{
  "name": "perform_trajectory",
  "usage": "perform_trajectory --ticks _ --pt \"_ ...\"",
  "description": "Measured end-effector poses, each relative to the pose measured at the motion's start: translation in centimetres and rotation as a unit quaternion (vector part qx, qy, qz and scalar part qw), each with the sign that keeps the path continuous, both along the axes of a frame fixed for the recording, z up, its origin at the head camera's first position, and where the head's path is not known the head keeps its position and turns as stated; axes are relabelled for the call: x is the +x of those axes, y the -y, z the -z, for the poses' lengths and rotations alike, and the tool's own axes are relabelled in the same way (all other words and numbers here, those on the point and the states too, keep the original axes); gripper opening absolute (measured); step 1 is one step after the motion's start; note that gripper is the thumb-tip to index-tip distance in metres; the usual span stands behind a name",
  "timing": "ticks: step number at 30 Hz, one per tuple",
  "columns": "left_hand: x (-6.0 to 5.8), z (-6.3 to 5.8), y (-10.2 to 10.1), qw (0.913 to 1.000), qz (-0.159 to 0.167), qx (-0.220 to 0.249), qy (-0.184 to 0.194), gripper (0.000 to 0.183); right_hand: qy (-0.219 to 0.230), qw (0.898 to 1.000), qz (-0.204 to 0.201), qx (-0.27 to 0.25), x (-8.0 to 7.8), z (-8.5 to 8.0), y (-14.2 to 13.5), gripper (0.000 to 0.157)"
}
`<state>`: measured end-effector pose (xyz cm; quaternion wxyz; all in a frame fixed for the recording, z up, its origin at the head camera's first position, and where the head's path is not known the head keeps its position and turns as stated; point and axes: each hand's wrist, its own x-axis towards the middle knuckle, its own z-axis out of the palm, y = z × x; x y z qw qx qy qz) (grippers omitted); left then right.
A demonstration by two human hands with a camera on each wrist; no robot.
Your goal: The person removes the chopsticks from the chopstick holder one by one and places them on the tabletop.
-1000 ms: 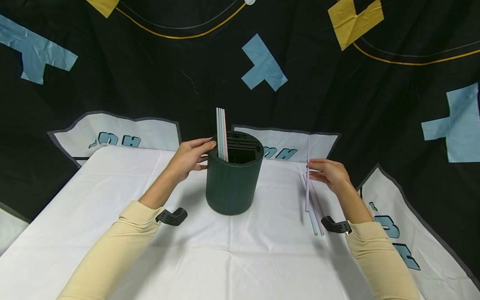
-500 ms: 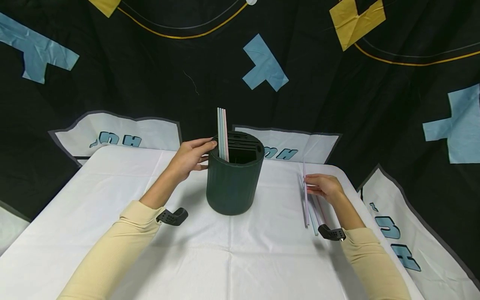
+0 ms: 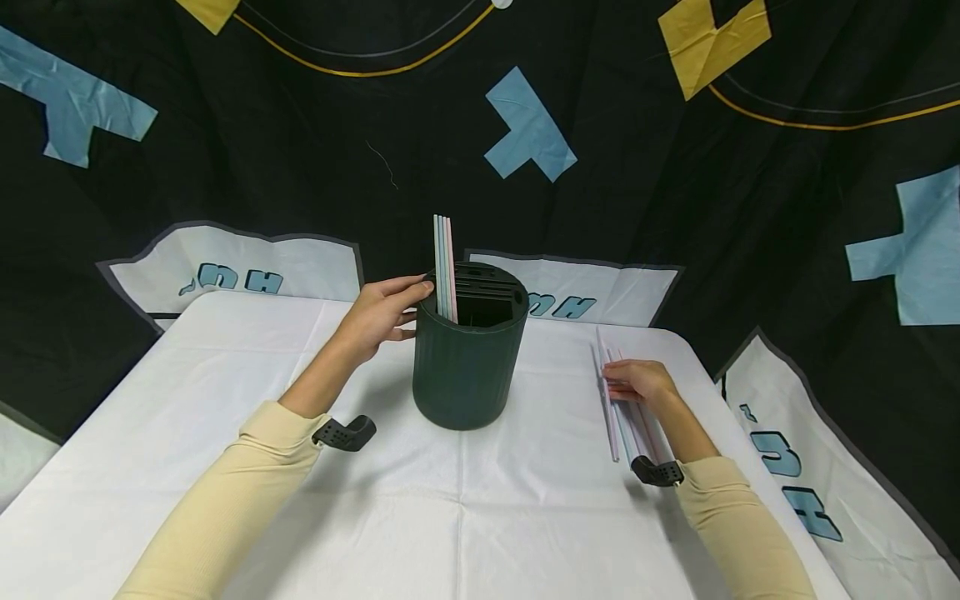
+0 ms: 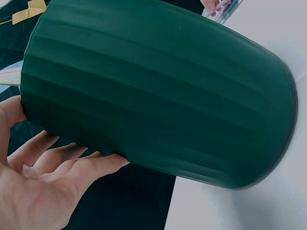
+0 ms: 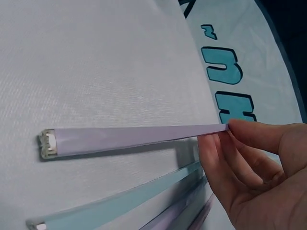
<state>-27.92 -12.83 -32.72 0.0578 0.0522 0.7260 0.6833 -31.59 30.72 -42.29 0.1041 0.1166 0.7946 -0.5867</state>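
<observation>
A dark green ribbed pot [image 3: 468, 375] with a slotted top stands on the white-covered table. Several pastel sticks [image 3: 445, 267] rise from its opening. My left hand [image 3: 378, 317] rests against the pot's left side, thumb at the rim and fingers spread along the wall, as the left wrist view [image 4: 53, 182] shows. On the right, my right hand [image 3: 637, 382] pinches a slim lilac stick [image 5: 124, 137] between thumb and fingers. This stick lies low over the cloth and has a whitish end. Beside it are a pale teal stick [image 5: 120, 201] and more lilac and pink ones, partly hidden under the hand.
White cloth [image 3: 390, 517] covers the table, whose right edge runs just past my right forearm. A black backdrop [image 3: 300, 167] with blue and yellow tape hangs behind. White printed panels [image 3: 240, 267] show along its lower part.
My right hand has come down and nearer with the lilac stick, from upright above the other sticks to low beside them. The left hand and pot stay put.
</observation>
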Motion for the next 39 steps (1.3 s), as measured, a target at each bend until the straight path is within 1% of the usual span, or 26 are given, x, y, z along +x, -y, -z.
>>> perform_trajectory --ticks 3,9,22,39 --pt "0.0 0.0 0.0 1.0000 0.000 0.002 0.001 0.054 0.000 1.000 0.004 0.008 0.1 0.1 0.1 0.046" --pt "0.0 0.0 0.0 1.0000 0.002 0.005 0.001 0.054 0.006 0.999 0.004 0.041 0.1 0.5 0.0 0.043" --pt "0.0 -0.1 0.0 1.0000 0.001 -0.001 0.002 0.053 0.018 0.997 -0.002 0.079 0.4 0.9 0.0 0.042" --pt "0.0 0.0 0.0 1.0000 -0.001 -0.001 0.002 0.054 0.012 0.995 0.006 0.094 0.5 0.9 0.1 0.039"
